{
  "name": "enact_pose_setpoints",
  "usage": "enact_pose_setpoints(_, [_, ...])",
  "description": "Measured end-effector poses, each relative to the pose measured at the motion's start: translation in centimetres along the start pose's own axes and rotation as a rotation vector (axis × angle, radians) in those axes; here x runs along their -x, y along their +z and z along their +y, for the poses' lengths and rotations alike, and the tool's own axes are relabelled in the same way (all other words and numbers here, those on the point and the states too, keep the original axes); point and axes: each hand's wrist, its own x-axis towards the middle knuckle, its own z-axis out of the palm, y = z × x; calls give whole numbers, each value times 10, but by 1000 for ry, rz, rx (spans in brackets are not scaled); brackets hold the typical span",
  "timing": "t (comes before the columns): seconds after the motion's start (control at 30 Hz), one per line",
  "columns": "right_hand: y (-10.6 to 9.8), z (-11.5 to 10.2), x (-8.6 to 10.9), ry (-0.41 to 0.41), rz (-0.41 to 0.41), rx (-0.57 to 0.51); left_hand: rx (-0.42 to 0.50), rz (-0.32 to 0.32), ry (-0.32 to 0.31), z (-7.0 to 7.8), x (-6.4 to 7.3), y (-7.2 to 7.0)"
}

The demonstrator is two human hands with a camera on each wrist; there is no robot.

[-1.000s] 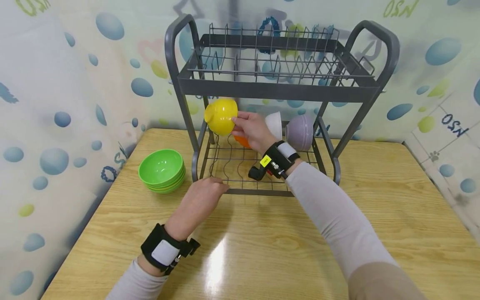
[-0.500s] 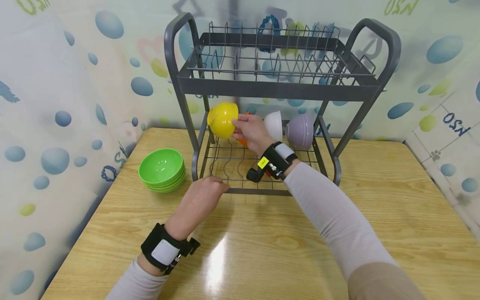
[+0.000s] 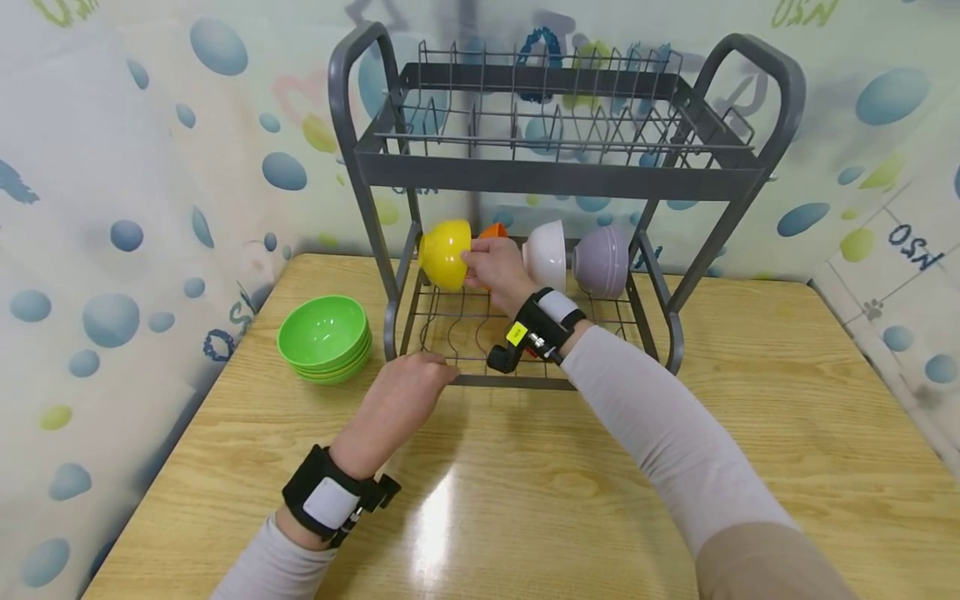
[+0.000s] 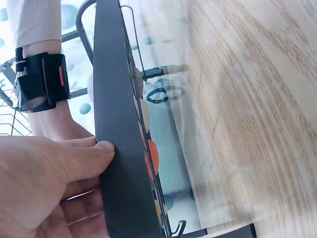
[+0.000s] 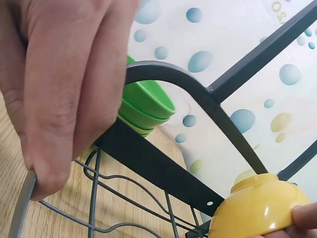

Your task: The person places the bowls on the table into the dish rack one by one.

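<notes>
On the left part of the lower tier of a dark grey dish rack [image 3: 555, 177], my right hand [image 3: 498, 271] pinches the rim of a yellow bowl [image 3: 444, 257]. The bowl lies on its side, its foot toward the left; the right wrist view shows the yellow bowl [image 5: 255, 208] near the rack's side bar. My left hand [image 3: 401, 387] grips the lower tier's front bar [image 4: 124, 129], thumb on its face. Partly hidden behind my right hand is an orange bowl [image 3: 492, 230]. A white bowl [image 3: 547, 254] and a purple bowl [image 3: 602, 262] stand sideways farther right.
Left of the rack, a stack of green bowls [image 3: 324, 337] sits on the wooden table [image 3: 570, 483]. The rack's upper tier [image 3: 555, 125] with wire dividers spans above my right hand. A patterned wall covering [image 3: 225, 150] rises behind.
My right hand has lowered the yellow bowl onto or close to the lower tier and turned it more sideways. More of the orange bowl shows. My left hand keeps its grip on the front bar.
</notes>
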Motion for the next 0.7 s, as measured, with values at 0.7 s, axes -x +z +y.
enact_pose_setpoints(0.7, [17, 9, 4, -172, 137, 365, 29, -14, -25, 2, -1, -1])
